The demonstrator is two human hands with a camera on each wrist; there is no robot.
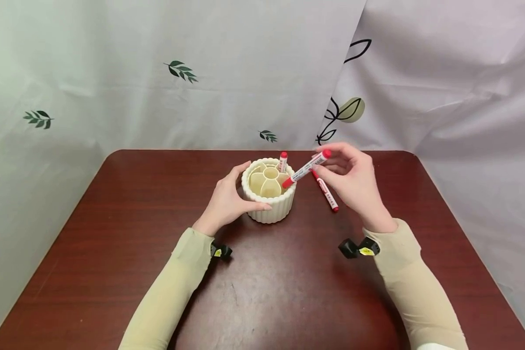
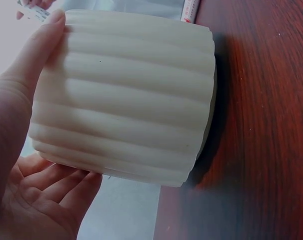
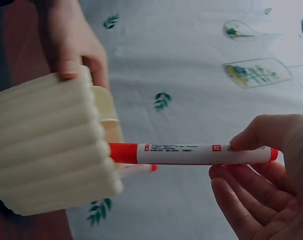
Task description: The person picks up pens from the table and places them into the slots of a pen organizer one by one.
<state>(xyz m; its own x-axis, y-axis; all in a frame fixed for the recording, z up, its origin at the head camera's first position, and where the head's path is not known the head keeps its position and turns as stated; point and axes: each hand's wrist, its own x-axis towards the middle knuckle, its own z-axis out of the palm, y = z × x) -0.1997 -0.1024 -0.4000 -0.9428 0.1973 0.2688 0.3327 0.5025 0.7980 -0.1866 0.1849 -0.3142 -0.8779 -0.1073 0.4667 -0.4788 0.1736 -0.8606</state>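
Observation:
A cream, ribbed pen holder [image 1: 276,212] with petal-shaped compartments stands on the table. My left hand [image 1: 225,198] grips it from the left, thumb on the near side and fingers round the far side, as the left wrist view [image 2: 126,100] also shows. My right hand [image 1: 358,181] pinches a red-and-white marker [image 1: 305,170] near its upper end. The marker slants, and its red cap [image 3: 123,153] dips just inside the holder's right rim. Another marker [image 1: 283,163] stands in a back right compartment. Beneath the right hand, a third marker [image 1: 327,193] lies on the table.
The dark red wooden table [image 1: 245,301] reaches back to a pale curtain [image 1: 227,107] with leaf prints. Small black wrist cameras [image 1: 359,248] sit at both sleeve cuffs.

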